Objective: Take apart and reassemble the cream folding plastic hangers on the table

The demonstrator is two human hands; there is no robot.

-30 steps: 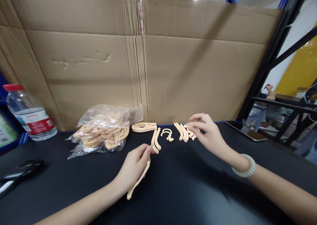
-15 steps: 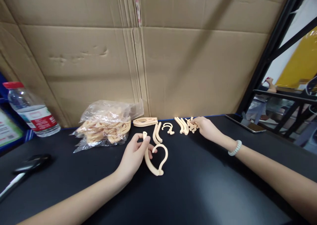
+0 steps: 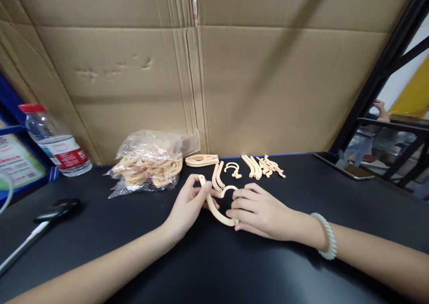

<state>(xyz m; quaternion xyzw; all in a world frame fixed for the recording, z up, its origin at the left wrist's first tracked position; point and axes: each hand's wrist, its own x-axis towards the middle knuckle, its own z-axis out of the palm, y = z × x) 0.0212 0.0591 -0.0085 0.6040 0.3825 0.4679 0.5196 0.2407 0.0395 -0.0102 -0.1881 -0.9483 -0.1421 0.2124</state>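
The label (image 3: 65,151) on the bottle (image 3: 50,132), at far left, is red and white; its print is too small to read. Behind the bottle at the left edge, a sheet (image 3: 20,159) bears red and dark lettering and a green band, also illegible. Red marks show on a strip (image 3: 194,2) in the cardboard (image 3: 127,72) seam, unreadable too. The bag (image 3: 150,161) of pale pieces, far left on the black table (image 3: 208,259), is clear, with no writing that I can make out.

In the middle of the table, the left hand (image 3: 187,208) pinches the upper left end of a curved piece (image 3: 217,212) between thumb and fingers. The right hand (image 3: 259,212) has its fingers closed about the piece's right end, partly hiding the joined hook (image 3: 229,189). Just beyond lie two strips (image 3: 219,175) and a loose hook (image 3: 237,170); farther right, more strips (image 3: 248,165) and small parts (image 3: 270,165).
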